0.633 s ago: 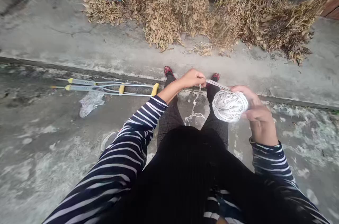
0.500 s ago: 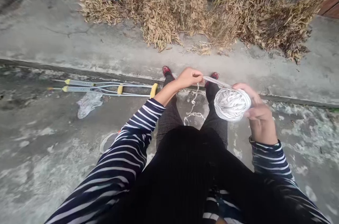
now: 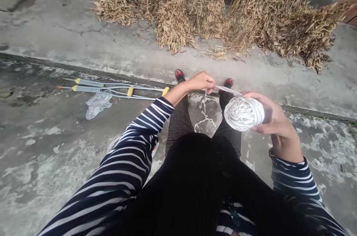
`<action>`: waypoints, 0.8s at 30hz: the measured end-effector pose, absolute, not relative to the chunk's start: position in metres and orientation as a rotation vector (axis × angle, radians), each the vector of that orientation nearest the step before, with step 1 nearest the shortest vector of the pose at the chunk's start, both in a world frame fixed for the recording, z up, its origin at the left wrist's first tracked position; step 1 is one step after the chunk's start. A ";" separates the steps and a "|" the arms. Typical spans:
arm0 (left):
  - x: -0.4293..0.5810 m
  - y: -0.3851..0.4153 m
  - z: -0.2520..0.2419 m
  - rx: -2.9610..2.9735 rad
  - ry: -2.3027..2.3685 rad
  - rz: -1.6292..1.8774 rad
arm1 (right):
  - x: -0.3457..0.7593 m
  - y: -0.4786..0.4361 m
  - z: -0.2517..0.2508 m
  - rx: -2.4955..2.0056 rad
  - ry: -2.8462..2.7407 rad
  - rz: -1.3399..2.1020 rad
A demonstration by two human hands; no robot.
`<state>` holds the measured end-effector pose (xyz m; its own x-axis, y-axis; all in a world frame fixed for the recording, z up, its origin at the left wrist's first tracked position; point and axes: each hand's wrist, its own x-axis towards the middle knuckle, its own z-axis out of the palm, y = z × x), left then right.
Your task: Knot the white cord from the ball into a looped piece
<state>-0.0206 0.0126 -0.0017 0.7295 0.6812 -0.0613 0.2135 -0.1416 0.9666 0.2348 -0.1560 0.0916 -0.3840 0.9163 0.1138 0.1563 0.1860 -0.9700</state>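
Head view: left hand [image 3: 199, 82] pinched closed on a white strip [image 3: 227, 89] running to a yarn ball [image 3: 243, 114]. Right hand [image 3: 275, 117] cups the ball above the right leg [image 3: 230, 133]. A loose strand [image 3: 204, 113] hangs below the strip. Crutches [image 3: 111, 89] lie left of the hands, just beside a plastic bag [image 3: 97, 105]. Dried plants [image 3: 178, 12] lie well beyond.

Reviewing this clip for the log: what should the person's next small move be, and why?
Probably wrap a little more on: the left hand could draw the white fabric strip over the ball of white strip yarn. The strip runs straight from that hand to the ball, which the right hand cradles, while a loose length hangs below the left hand.
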 end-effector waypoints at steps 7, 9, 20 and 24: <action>-0.016 -0.002 -0.024 1.511 0.444 0.279 | 0.230 -0.151 0.100 -0.983 -1.804 1.072; -0.006 -0.014 -0.028 1.459 0.363 0.189 | 0.228 -0.147 0.104 -0.938 -1.748 1.058; 0.016 -0.044 -0.001 1.161 0.400 0.677 | 0.236 -0.120 0.090 -0.980 -1.433 1.158; 0.025 -0.041 0.010 1.140 0.459 0.749 | 0.233 -0.115 0.086 -1.011 -1.401 1.230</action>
